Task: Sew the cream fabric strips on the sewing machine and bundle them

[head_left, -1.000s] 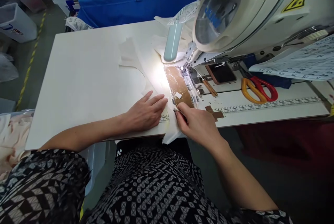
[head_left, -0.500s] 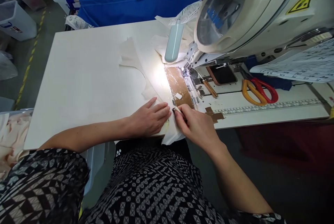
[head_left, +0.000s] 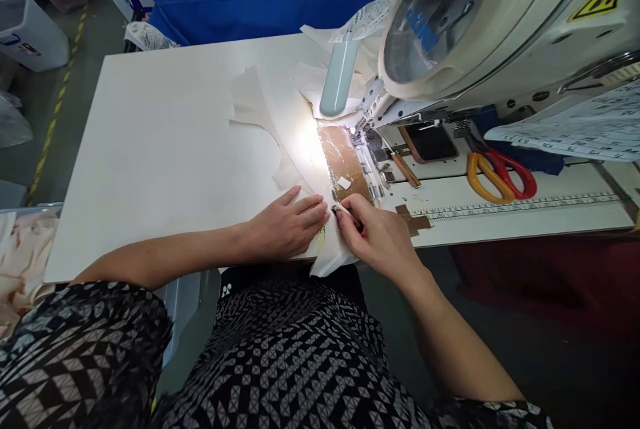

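My left hand (head_left: 295,223) lies flat, fingers stretched, pressing on a pale cut piece of cloth (head_left: 254,105) near the table's front edge. Beside its fingertips my right hand (head_left: 377,232) is closed in a pinch. Between thumb and forefinger shows a small whitish thing with a dark tip, too small to name. Under the hands the pale cloth (head_left: 331,257) continues and hangs over the front edge. Ahead of them stands the sewing machine (head_left: 510,22), its lamp lighting the needle area. A brown-taped plate (head_left: 345,161) with a small white scrap (head_left: 344,183) lies before the needle.
Orange-and-red-handled scissors (head_left: 500,175), a phone (head_left: 431,142) and a wooden-handled tool (head_left: 406,170) lie right of the needle. A measuring tape (head_left: 520,203) runs along the front edge. A pale-blue lamp (head_left: 340,79) overhangs more cloth. Bins stand on the floor at left.
The view has shifted slightly, moving the machine a little to the right and up. Both hands stay in nearly the same place on the cloth.
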{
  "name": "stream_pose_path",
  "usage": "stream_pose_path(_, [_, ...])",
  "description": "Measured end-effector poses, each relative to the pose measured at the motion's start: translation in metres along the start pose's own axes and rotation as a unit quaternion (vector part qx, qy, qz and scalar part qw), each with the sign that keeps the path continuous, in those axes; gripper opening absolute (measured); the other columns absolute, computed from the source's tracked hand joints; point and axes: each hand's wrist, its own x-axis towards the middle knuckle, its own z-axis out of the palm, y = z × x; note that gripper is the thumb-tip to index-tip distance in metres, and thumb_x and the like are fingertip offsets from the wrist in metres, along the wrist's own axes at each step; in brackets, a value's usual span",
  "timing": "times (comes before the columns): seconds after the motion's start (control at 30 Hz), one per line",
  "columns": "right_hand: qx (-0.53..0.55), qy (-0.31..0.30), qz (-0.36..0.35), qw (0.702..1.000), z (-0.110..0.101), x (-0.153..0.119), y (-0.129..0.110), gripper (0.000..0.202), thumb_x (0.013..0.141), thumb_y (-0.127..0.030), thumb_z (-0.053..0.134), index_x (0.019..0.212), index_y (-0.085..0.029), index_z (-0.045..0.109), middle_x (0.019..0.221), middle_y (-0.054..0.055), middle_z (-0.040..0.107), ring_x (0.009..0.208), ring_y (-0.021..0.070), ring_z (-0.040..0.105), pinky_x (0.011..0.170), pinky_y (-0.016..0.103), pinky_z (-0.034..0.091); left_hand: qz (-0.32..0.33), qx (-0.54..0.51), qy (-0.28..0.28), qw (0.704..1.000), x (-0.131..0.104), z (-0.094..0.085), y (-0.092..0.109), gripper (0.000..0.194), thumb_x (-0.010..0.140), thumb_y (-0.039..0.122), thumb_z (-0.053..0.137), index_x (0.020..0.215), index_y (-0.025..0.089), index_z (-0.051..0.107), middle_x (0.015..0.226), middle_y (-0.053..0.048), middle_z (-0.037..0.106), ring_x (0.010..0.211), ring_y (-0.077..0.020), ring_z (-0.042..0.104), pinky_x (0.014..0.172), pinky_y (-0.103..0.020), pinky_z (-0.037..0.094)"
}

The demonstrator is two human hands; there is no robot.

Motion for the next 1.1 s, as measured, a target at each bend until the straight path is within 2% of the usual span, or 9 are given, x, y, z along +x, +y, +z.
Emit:
stream_pose_path(0.2, [-0.009, -0.006, -0.006, 1.000, 0.001, 0.003, 0.000, 0.018, 0.091, -0.032, 0.043, 0.080, -0.022, 0.053, 0.056, -0.001, 0.058, 0.048, 0.0146, 0.050, 0.052, 0.027, 0.026, 0.004, 0.005, 0.016, 1.000, 0.000, 0.000, 0.000, 0.038, 0.098, 0.019, 0.039, 0.128, 0.006, 0.059, 0.130, -0.015, 0.062, 0.127, -0.0258, 0.051, 0.107, -0.046, 0.038])
stream_pose_path(0.4, [-0.035, -0.014, -0.020, 0.999, 0.000, 0.004, -0.001, 0.021, 0.092, -0.033, 0.041, 0.079, -0.022, 0.053, 0.058, 0.000, 0.058, 0.051, 0.0150, 0.050, 0.053, 0.027, 0.027, 0.007, 0.003, -0.003, 1.000, 0.000, -0.001, -0.001, 0.038, 0.099, 0.020, 0.041, 0.129, 0.007, 0.058, 0.132, -0.015, 0.061, 0.128, -0.0264, 0.050, 0.107, -0.046, 0.039])
stream_pose_path(0.73, [-0.124, -0.090, -0.092, 0.984, -0.013, 0.004, 0.001, 0.017, 0.090, -0.025, 0.038, 0.076, -0.022, 0.048, 0.063, 0.004, 0.063, 0.056, 0.0175, 0.054, 0.053, 0.029, 0.023, 0.011, 0.029, 0.017, 0.999, 0.000, -0.001, 0.000, 0.038, 0.098, 0.017, 0.038, 0.127, 0.006, 0.059, 0.130, -0.014, 0.063, 0.125, -0.0265, 0.053, 0.100, -0.043, 0.043])
stream_pose_path(0.9, [-0.098, -0.103, -0.087, 0.986, -0.020, -0.010, 0.009, 0.015, 0.088, -0.024, 0.040, 0.073, -0.023, 0.044, 0.060, 0.001, 0.058, 0.053, 0.0162, 0.051, 0.051, 0.028, 0.023, 0.012, 0.024, 0.005, 1.000, 0.001, -0.002, 0.000, 0.037, 0.097, 0.019, 0.041, 0.127, 0.006, 0.059, 0.131, -0.015, 0.062, 0.125, -0.0273, 0.053, 0.099, -0.043, 0.044])
stream_pose_path(1.1, [0.030, -0.084, -0.023, 0.996, -0.024, -0.025, 0.017, 0.019, 0.092, -0.030, 0.040, 0.076, -0.023, 0.047, 0.054, -0.004, 0.052, 0.048, 0.0132, 0.048, 0.052, 0.026, 0.029, 0.006, 0.017, 0.015, 1.000, 0.001, -0.001, 0.003, 0.036, 0.096, 0.022, 0.044, 0.125, 0.007, 0.059, 0.128, -0.015, 0.062, 0.125, -0.0290, 0.052, 0.098, -0.044, 0.044])
